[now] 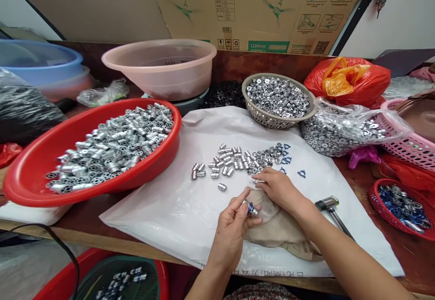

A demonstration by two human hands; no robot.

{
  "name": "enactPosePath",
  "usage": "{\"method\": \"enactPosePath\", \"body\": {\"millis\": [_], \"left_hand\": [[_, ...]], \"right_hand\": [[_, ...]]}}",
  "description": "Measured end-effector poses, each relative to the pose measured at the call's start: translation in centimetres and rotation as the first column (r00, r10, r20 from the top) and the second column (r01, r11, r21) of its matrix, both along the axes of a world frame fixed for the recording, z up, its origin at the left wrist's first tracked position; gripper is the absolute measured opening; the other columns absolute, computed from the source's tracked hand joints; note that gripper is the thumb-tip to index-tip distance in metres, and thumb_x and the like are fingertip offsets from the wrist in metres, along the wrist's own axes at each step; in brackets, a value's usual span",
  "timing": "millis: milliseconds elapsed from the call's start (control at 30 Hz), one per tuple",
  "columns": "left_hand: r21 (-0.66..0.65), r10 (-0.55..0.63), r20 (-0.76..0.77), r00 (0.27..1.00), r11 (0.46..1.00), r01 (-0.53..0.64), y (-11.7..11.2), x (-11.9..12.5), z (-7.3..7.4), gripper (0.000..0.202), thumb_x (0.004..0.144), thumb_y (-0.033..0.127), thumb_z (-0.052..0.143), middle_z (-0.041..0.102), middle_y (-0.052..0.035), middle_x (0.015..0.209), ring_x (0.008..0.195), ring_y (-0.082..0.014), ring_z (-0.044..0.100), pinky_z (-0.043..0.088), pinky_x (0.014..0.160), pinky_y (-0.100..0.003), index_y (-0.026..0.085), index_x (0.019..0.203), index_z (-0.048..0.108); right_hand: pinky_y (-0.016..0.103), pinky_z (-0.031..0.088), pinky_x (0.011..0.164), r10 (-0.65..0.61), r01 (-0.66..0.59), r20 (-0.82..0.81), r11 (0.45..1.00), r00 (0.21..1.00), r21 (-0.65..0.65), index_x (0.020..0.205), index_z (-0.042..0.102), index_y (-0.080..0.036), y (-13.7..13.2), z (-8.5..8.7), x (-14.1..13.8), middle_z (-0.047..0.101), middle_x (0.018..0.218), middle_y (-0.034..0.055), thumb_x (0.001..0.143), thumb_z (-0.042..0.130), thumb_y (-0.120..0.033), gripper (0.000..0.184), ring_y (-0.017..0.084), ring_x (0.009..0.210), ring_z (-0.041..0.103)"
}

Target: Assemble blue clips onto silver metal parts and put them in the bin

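Note:
My left hand point(234, 223) pinches a silver metal cylinder with a blue ring point(250, 208) between thumb and fingers, above a beige cloth point(288, 232). At the near edge of a heap of round silver caps point(267, 157), my right hand point(275, 184) has its fingertips closed on a small silver cap point(258, 181), partly hidden by the fingers. Loose silver cylinders point(226, 157) lie left of the heap, one cylinder point(222, 187) apart from the others. Several blue three-lobed rings point(287, 160) lie to its right. All rest on a white plastic sheet point(183, 200).
A tilted red basin point(20, 180) of silver cylinders stands left. Behind are a pink basin point(159, 78) and a grey basket point(277, 121) of caps. A hammer point(331, 207) lies right of the cloth. A red basket point(374, 200) holds blue and silver parts.

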State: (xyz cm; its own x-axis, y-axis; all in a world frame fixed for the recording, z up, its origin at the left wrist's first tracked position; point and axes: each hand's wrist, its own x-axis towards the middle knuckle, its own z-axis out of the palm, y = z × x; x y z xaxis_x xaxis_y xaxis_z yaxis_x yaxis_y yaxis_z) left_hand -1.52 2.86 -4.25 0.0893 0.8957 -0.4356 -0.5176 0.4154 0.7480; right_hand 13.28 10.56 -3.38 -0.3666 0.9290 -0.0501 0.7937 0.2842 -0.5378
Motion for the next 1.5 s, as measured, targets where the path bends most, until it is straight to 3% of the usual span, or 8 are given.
{"method": "enactPosePath", "body": {"millis": [133,233,333,467,700,800,967,1500], "left_hand": [[-0.033,0.029,0.104,0.994,0.999,-0.026,0.5,-0.2,0.5,0.038,0.066,0.031,0.076,0.058,-0.001,0.082,0.068,-0.0097,0.057,0.047,0.053,-0.017,0.019,0.102,0.067],[-0.064,0.005,0.165,0.986,0.998,0.006,0.8,-0.3,0.8,0.036,0.062,0.031,0.079,0.058,-0.0014,0.077,0.061,-0.007,0.052,0.04,0.046,-0.015,0.015,0.092,0.068],[-0.062,-0.039,0.213,0.976,0.997,0.053,0.9,0.1,0.8,0.034,0.059,0.026,0.081,0.058,-0.0002,0.074,0.06,-0.0067,0.052,0.038,0.046,-0.014,0.015,0.09,0.068],[-0.045,-0.09,0.27,0.959,0.993,0.106,0.8,1.1,0.7,0.025,0.059,0.022,0.081,0.06,0.0003,0.071,0.059,-0.0065,0.052,0.04,0.048,-0.015,0.015,0.078,0.067],[-0.058,-0.102,0.312,0.945,0.99,0.126,0.4,1.9,0.8,0.027,0.056,0.019,0.082,0.064,-0.0011,0.076,0.063,-0.0078,0.055,0.046,0.056,-0.017,0.014,0.078,0.067],[-0.064,-0.093,0.313,0.945,0.991,0.119,0.2,1.8,0.9,0.029,0.054,0.018,0.084,0.063,0.0001,0.072,0.061,-0.0071,0.055,0.046,0.056,-0.017,0.014,0.076,0.066],[-0.079,-0.091,0.314,0.945,0.989,0.122,-0.1,2.0,1.2,0.03,0.052,0.018,0.085,0.063,0.0011,0.072,0.06,-0.0063,0.055,0.048,0.056,-0.017,0.014,0.075,0.065],[-0.085,-0.092,0.331,0.939,0.988,0.127,-0.2,2.0,1.4,0.033,0.046,0.017,0.087,0.064,0.0007,0.072,0.061,-0.0072,0.058,0.048,0.057,-0.017,0.014,0.07,0.065]], "right_hand": [[0.03,0.048,0.07,-0.017,0.018,0.051,1.0,0.999,-0.018,0.076,0.069,-0.018,2.8,-0.7,-0.6,0.066,0.087,0.007,0.074,0.061,-0.011,0.011,0.021,0.08,0.064],[0.029,0.049,0.075,-0.034,0.034,-0.017,0.999,0.999,-0.029,0.097,0.065,-0.019,1.4,0.1,0.1,0.067,0.09,0.0053,0.084,0.052,-0.017,0.018,0.017,0.085,0.064],[0.024,0.052,0.071,-0.065,0.016,-0.327,0.989,0.943,-0.15,0.107,0.059,-0.022,-1.8,1.1,1.4,0.068,0.089,0.002,0.091,0.042,-0.025,0.024,0.013,0.08,0.065],[0.024,0.054,0.066,-0.176,0.009,-0.634,0.966,0.753,-0.258,0.098,0.065,-0.022,-5.4,1.3,2.3,0.067,0.097,0.0038,0.08,0.061,-0.027,0.019,0.013,0.075,0.065],[0.031,0.054,0.082,-0.295,0.169,-0.661,0.954,0.69,-0.249,0.102,0.066,-0.024,-7.5,0.6,2.8,0.07,0.099,0.0049,0.08,0.064,-0.029,0.023,0.018,0.091,0.066],[0.029,0.055,0.075,-0.268,0.193,-0.655,0.964,0.707,-0.186,0.09,0.07,-0.023,-7.7,0.9,2.8,0.07,0.09,0.0049,0.077,0.066,-0.03,0.015,0.018,0.085,0.066],[0.025,0.055,0.063,-0.276,0.244,-0.67,0.959,0.689,-0.144,0.092,0.071,-0.022,-7.9,1.2,2.5,0.069,0.089,0.0048,0.074,0.07,-0.031,0.02,0.014,0.069,0.063],[0.025,0.055,0.071,-0.22,0.259,-0.798,0.962,0.561,-0.083,0.078,0.074,-0.028,-7.9,0.8,1.7,0.071,0.077,0.0009,0.068,0.074,-0.017,0.015,0.015,0.076,0.065]]}}
